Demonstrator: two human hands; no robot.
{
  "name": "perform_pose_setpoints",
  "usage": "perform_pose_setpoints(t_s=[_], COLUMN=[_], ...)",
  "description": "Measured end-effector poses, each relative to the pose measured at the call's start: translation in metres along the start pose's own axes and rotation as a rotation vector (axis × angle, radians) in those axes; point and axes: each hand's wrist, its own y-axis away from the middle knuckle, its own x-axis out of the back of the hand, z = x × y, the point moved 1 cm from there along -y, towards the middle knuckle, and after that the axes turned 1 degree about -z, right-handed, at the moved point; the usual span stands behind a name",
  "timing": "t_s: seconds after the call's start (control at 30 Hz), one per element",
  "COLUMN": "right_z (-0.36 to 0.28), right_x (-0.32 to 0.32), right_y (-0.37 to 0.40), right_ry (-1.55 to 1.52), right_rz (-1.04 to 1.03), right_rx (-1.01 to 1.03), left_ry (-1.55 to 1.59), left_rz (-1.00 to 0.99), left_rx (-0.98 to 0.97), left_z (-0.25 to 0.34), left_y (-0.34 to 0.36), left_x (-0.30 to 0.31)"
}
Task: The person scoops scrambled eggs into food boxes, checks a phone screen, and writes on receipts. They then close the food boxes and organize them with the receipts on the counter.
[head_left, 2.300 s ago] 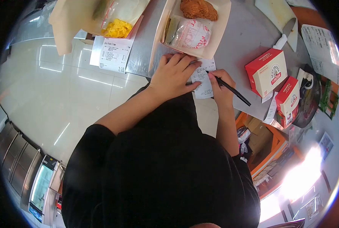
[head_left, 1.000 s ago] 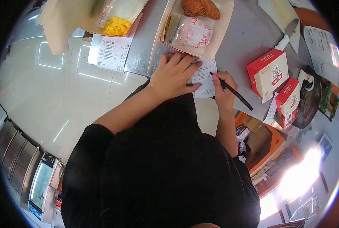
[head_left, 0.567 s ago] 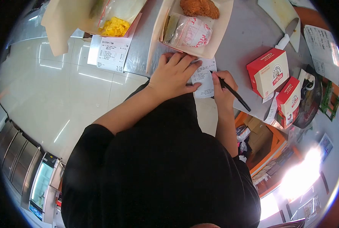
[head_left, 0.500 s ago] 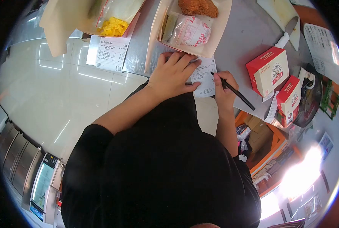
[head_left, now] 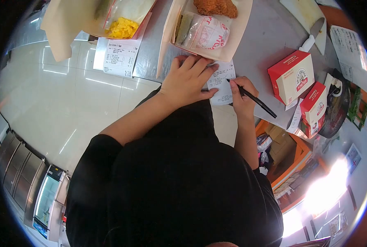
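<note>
A black pen is pinched in my right hand, its tip on or just above a printed receipt. My left hand lies with fingers spread at the receipt's left side, its fingertips against the near side of an open food box. Inside that box are a piece of fried chicken, a wrapped round packet with red print and a clear sachet. The receipt hangs slightly over the counter's near edge.
Another open box with yellow food stands on the left, above a second receipt. To the right are closed red-and-white boxes, a white-handled knife on a cutting board, and a handwritten sheet. An orange shelf sits below the counter.
The pen tip has shifted slightly left on the receipt. My left hand stays in place, and the boxes look the same.
</note>
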Motion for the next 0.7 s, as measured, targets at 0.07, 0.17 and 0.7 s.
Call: perform_pose_setpoints(t_s=[0.07,0.17,0.7], right_z=[0.0,-0.003,-0.091], right_x=[0.0,-0.001,-0.068], right_y=[0.0,-0.001,-0.121], right_ry=[0.014,0.068,0.488], right_rz=[-0.016,-0.008,-0.078], right_rx=[0.003,0.001,0.327], left_ry=[-0.004,-0.003,-0.026], left_rz=[0.006,0.021,-0.04], left_rx=[0.0,-0.005,0.021], left_z=[0.0,0.0,0.001], left_y=[-0.001,-0.001,0.002], left_x=[0.0,0.0,-0.003])
